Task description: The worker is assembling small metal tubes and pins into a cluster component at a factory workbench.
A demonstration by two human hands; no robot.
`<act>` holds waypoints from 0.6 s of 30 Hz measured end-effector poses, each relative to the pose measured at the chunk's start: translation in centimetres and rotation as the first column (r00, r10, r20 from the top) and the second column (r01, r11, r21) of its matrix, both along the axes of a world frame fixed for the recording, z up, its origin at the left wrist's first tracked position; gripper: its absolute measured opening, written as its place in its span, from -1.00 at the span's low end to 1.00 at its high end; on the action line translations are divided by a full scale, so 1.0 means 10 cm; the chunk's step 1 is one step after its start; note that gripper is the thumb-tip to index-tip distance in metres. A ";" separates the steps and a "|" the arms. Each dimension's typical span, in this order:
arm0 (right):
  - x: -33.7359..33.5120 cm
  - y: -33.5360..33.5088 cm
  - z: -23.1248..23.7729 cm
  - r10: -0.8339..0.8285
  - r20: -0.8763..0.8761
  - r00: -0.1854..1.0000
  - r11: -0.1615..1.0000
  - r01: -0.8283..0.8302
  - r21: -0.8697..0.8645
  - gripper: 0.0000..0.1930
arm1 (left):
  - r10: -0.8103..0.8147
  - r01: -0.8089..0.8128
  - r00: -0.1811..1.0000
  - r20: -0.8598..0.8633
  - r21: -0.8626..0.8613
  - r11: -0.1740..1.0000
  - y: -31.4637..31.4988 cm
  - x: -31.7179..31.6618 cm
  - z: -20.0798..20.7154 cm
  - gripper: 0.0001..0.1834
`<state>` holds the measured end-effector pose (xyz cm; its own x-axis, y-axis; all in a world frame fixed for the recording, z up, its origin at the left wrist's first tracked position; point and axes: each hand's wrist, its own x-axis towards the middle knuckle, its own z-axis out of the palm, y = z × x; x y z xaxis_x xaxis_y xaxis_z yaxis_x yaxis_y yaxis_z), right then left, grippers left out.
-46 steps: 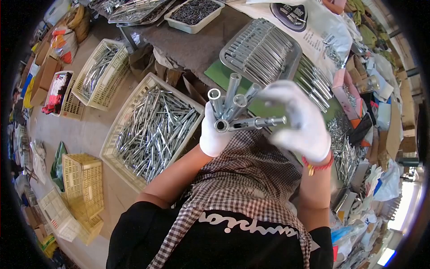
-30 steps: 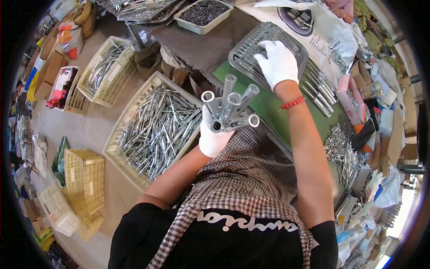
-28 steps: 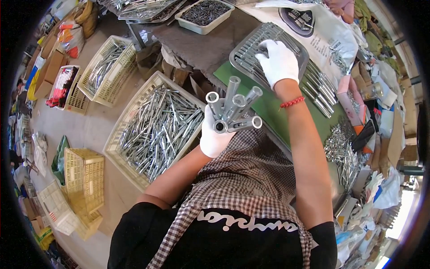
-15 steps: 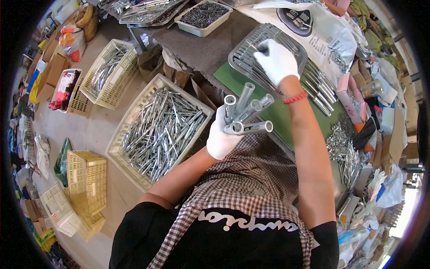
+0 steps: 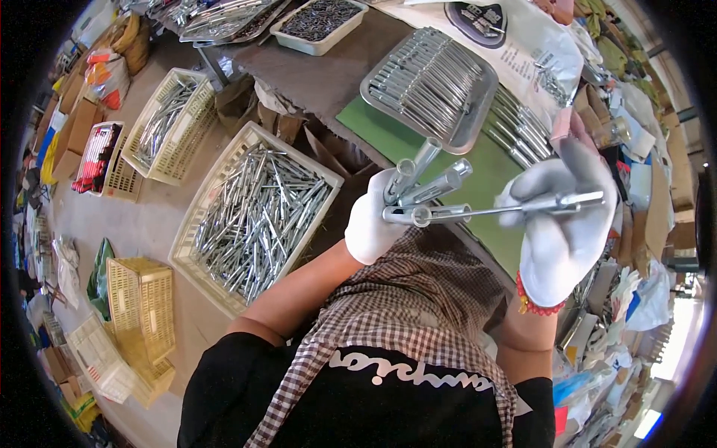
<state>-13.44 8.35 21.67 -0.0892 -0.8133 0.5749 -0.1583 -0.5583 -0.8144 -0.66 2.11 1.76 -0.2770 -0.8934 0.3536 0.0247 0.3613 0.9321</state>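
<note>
My left hand (image 5: 372, 222), in a white glove, grips a bunch of several shiny metal tubes (image 5: 448, 183) with their open ends pointing right. My right hand (image 5: 564, 216), also gloved, pinches a metal rod (image 5: 549, 203) with a thin shaft. The shaft's tip meets the mouth of the lowest tube; whether it is inside, I cannot tell. Beyond the hands, a grey metal tray (image 5: 469, 136) holds rows of similar metal rods (image 5: 429, 78). It rests on a green sheet (image 5: 358, 123), with more rods (image 5: 515, 127) laid side by side to its right.
A cream plastic crate (image 5: 299, 154) full of loose metal parts stands left of my left hand. Behind it is another filled crate (image 5: 179, 160). A white tub (image 5: 321, 46) of dark screws sits on the far table. Yellowish crates (image 5: 149, 306) lie on the floor at left.
My right hand has left the tray and come back toward me on the right, bringing a metal rod to the tubes. My left hand still holds the bunch, in nearly the same place.
</note>
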 end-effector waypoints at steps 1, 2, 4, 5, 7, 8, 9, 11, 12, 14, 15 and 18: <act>-0.02 0.05 -0.03 0.002 -0.003 1.000 1.000 -0.002 0.023 -0.37 | -0.007 0.007 1.000 -0.002 0.000 1.000 0.02 -0.02 0.05 -0.34; -0.01 0.08 -0.04 -0.022 -0.068 0.997 0.999 0.025 0.045 -0.42 | 0.009 -0.008 1.000 0.021 -0.058 0.998 0.03 -0.02 0.14 -0.35; 0.01 0.17 -0.07 -0.133 -0.234 0.963 0.982 0.160 0.101 -0.55 | 0.021 -0.016 0.999 0.042 -0.116 0.993 0.05 -0.03 0.27 -0.36; -0.04 0.21 -0.09 -0.164 -0.377 0.911 0.979 0.197 0.050 -0.58 | 0.013 -0.004 0.998 0.065 -0.136 0.991 0.07 -0.04 0.32 -0.37; -0.13 0.21 -0.01 -0.134 -0.614 0.778 0.991 0.092 -0.099 -0.55 | 0.000 0.013 0.996 0.086 -0.157 0.988 0.10 -0.06 0.39 -0.39; -0.14 0.24 -0.02 -0.187 -0.670 0.719 0.982 0.131 -0.134 -0.58 | 0.013 0.007 0.994 0.106 -0.185 0.983 0.11 -0.09 0.40 -0.39; -0.15 0.26 -0.02 -0.240 -0.719 0.653 0.971 0.168 -0.171 -0.61 | 0.026 0.002 0.992 0.126 -0.214 0.977 0.11 -0.13 0.42 -0.40; -0.20 0.33 -0.05 -0.285 -0.688 0.668 0.958 0.206 -0.197 -0.64 | 0.016 0.015 0.993 0.120 -0.249 0.968 0.14 -0.20 0.46 -0.40; -0.21 0.37 -0.01 -0.309 -0.701 0.643 0.951 0.230 -0.209 -0.66 | -0.012 0.040 0.992 0.126 -0.220 0.975 0.16 -0.24 0.50 -0.40; -0.24 0.48 0.07 -0.361 -0.714 0.600 0.931 0.282 -0.234 -0.68 | -0.071 0.096 0.990 0.125 -0.204 0.974 0.21 -0.33 0.55 -0.40; -0.26 0.50 0.10 -0.376 -0.729 0.572 0.923 0.300 -0.240 -0.66 | -0.092 0.114 0.987 0.134 -0.170 0.979 0.21 -0.36 0.56 -0.40; -0.36 0.57 0.20 -0.415 -0.765 0.493 0.897 0.361 -0.254 -0.64 | -0.144 0.166 0.980 0.137 -0.162 0.973 0.23 -0.48 0.57 -0.40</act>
<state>-16.99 14.06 23.68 0.1175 -0.7797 0.6150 -0.9243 -0.3124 -0.2194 -5.49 4.43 7.41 -0.4586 -0.7649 0.4523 -0.0186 0.5171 0.8557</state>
